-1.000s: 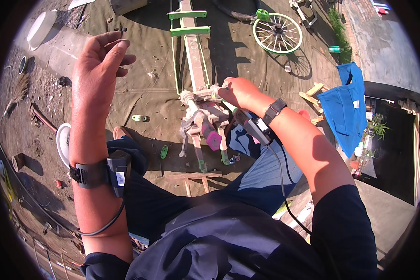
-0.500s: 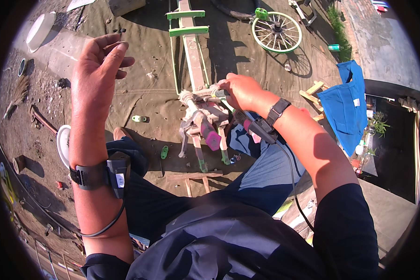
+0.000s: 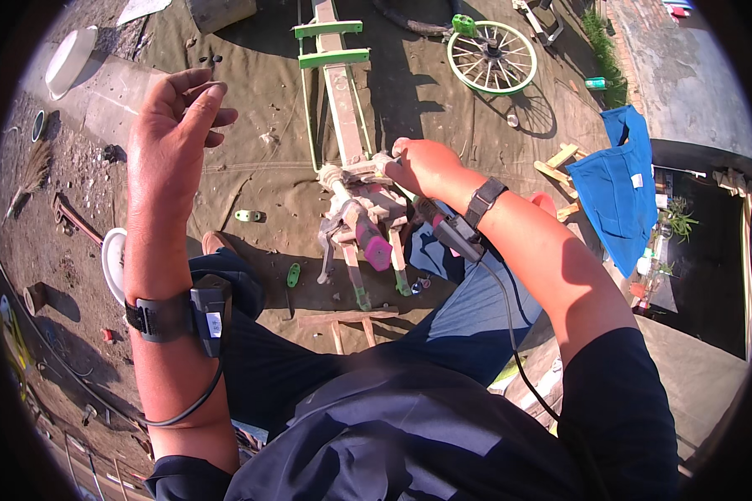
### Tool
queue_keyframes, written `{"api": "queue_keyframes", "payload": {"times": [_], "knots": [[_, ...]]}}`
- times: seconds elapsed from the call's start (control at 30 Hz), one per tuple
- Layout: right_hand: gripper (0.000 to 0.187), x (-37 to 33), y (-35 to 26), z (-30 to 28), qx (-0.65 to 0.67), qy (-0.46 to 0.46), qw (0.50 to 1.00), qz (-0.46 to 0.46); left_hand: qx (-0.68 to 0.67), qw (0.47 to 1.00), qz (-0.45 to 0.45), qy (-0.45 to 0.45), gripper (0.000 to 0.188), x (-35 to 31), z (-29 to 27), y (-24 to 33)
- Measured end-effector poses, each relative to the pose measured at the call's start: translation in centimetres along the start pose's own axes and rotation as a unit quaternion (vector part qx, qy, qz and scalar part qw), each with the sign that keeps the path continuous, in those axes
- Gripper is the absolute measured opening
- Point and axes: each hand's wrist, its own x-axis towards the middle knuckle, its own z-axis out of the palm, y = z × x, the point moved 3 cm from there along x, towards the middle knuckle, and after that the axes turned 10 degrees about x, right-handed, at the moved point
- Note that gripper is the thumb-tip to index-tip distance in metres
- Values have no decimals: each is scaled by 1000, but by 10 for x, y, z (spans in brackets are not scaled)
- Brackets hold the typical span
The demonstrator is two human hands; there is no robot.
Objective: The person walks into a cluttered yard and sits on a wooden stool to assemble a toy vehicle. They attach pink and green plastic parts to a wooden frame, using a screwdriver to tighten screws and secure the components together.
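Note:
A long wooden frame point(image 3: 342, 104) stretches away from me, with pale green crossbars point(image 3: 334, 58) at its far part. Its near end is a cluster of wooden joints and legs, where a thick shaft with a pink hexagonal end point(image 3: 377, 252) points towards me. My right hand point(image 3: 426, 167) is closed around the frame's right-hand joint; its fingers hide most of what they grip. At the left my left hand point(image 3: 175, 113) is raised over the ground, away from the frame. Its fingers are curled, thumb and forefinger close together; anything between them is too small to make out.
A green-rimmed spoked wheel point(image 3: 492, 57) lies at the far right. Blue cloth point(image 3: 614, 188) hangs at the right, near pale wooden pieces point(image 3: 557, 169). Small green parts point(image 3: 248, 215) lie on the brown ground sheet. A low wooden stool point(image 3: 348, 316) stands between my legs.
My right hand has shifted slightly left and down at the joint, covering the grey piece beside its fingers. The left hand has stayed nearly in place, its fingers slightly lower.

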Motion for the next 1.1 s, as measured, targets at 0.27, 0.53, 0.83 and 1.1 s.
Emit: {"api": "queue_keyframes", "payload": {"times": [0.27,0.53,0.83,1.1], "knots": [[36,-10,0,0,-52,32,982,-179,-14,1000,4,10,32,0,1,-1],[35,1,2,4,-124,-40,983,-125,1,1000,1,1,34,-1,1,-2],[25,-4,3,-1,8,-34,999,-21,-1,1000,3,6,32,-2,4,0],[33,1,8,2,-22,-6,999,-49,5,1000,-1,9,31,-3,1,1]]}}
